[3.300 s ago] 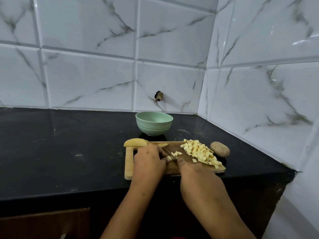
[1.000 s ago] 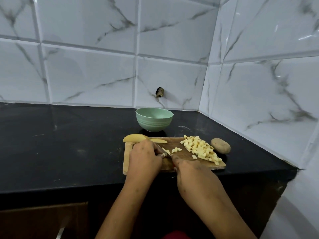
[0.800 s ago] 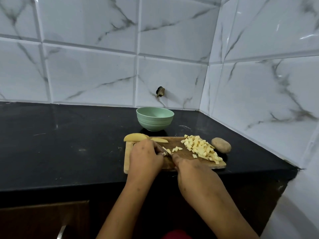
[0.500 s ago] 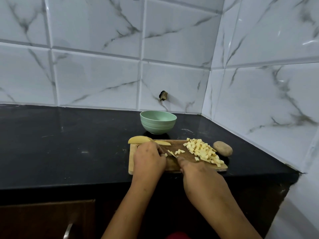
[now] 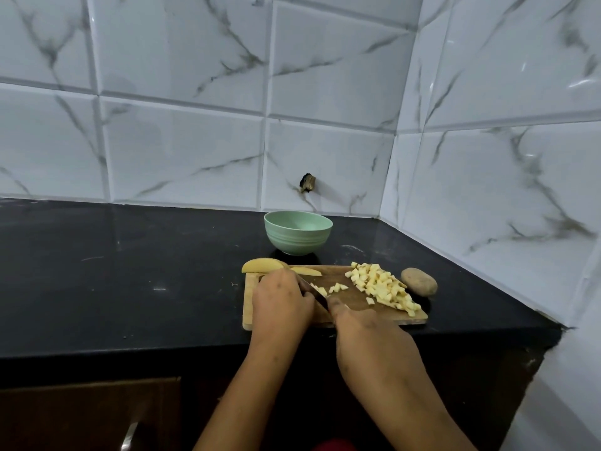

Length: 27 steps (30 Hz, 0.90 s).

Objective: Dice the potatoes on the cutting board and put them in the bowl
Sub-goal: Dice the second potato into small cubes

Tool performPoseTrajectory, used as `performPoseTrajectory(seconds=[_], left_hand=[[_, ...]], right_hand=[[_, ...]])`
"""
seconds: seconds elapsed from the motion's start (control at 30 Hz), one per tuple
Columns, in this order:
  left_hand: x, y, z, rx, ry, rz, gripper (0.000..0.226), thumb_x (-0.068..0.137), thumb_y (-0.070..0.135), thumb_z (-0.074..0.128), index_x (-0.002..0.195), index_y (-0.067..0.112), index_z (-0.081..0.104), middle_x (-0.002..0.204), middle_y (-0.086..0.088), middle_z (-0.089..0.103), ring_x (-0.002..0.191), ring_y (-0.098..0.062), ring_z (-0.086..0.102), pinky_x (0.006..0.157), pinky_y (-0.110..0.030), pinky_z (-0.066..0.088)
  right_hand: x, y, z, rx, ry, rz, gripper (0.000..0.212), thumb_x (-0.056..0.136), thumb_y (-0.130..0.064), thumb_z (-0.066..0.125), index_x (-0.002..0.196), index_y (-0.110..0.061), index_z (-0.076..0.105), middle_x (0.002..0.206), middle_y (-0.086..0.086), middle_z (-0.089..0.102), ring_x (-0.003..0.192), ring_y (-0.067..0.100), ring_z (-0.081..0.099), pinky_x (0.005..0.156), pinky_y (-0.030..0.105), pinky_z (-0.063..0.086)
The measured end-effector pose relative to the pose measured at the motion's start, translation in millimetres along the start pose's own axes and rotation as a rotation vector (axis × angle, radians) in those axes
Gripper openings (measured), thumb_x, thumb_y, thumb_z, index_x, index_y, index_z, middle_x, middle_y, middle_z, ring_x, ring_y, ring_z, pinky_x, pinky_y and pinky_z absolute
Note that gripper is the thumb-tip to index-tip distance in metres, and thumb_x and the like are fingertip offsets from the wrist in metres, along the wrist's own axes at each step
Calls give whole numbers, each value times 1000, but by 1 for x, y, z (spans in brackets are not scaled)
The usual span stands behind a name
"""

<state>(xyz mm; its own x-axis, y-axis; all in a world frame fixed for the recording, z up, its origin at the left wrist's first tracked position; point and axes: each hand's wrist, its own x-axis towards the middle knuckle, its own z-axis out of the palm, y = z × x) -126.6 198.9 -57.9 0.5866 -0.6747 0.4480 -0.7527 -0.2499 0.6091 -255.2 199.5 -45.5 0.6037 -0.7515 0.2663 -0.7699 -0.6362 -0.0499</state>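
A wooden cutting board (image 5: 357,307) lies near the counter's front edge. My left hand (image 5: 281,301) curls over potato strips on the board's left part, mostly hiding them. My right hand (image 5: 364,323) grips a knife (image 5: 317,296) whose blade angles up-left against the left fingers. A few fresh dice (image 5: 336,288) lie by the blade, and a heap of diced potato (image 5: 382,288) covers the board's right side. A potato half (image 5: 261,265) and a thin slice (image 5: 307,271) sit at the board's far left edge. The empty green bowl (image 5: 298,232) stands just behind the board.
A whole unpeeled potato (image 5: 419,280) lies on the black counter (image 5: 130,271) right of the board. Tiled walls (image 5: 487,190) close in behind and on the right, forming a corner. A cabinet with a handle (image 5: 128,437) is below the counter edge.
A few more small dice have appeared beside the blade as the knife works along the strips. Both hands keep their hold; the camera view has shifted slightly.
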Motion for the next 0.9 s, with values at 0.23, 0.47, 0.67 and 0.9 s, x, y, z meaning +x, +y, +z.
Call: performPoseTrajectory(seconds=[0.23, 0.47, 0.67, 0.9], left_hand=[[2, -2, 3, 19, 7, -13, 16, 84, 17, 57, 83, 13, 73, 85, 2, 70, 84, -13, 61, 69, -26, 49], [9, -5, -5, -2, -56, -64, 15, 87, 23, 60, 89, 15, 73, 89, 1, 70, 82, -12, 60, 65, -21, 42], [7, -4, -9, 50, -105, 6, 16, 88, 20, 59, 96, 17, 73, 93, 2, 70, 73, -7, 53, 54, -15, 39], [12, 12, -7, -14, -328, 82, 27, 88, 15, 55, 97, 33, 72, 87, 20, 54, 72, -3, 52, 61, -17, 44]], right_hand=[[6, -4, -3, -9, -86, 27, 61, 96, -7, 43, 150, -25, 20, 117, 4, 59, 103, 22, 60, 69, 31, 40], [-3, 9, -6, 53, -71, 12, 54, 98, -11, 42, 147, -29, 28, 107, 1, 58, 88, 14, 57, 68, 27, 44], [12, 52, -11, 693, -195, 115, 33, 103, -25, 42, 131, -31, 56, 67, -10, 51, 54, 1, 42, 49, 16, 32], [16, 66, -15, 834, -151, 210, 37, 103, -23, 42, 136, -37, 49, 61, -3, 44, 41, 1, 36, 38, 12, 29]])
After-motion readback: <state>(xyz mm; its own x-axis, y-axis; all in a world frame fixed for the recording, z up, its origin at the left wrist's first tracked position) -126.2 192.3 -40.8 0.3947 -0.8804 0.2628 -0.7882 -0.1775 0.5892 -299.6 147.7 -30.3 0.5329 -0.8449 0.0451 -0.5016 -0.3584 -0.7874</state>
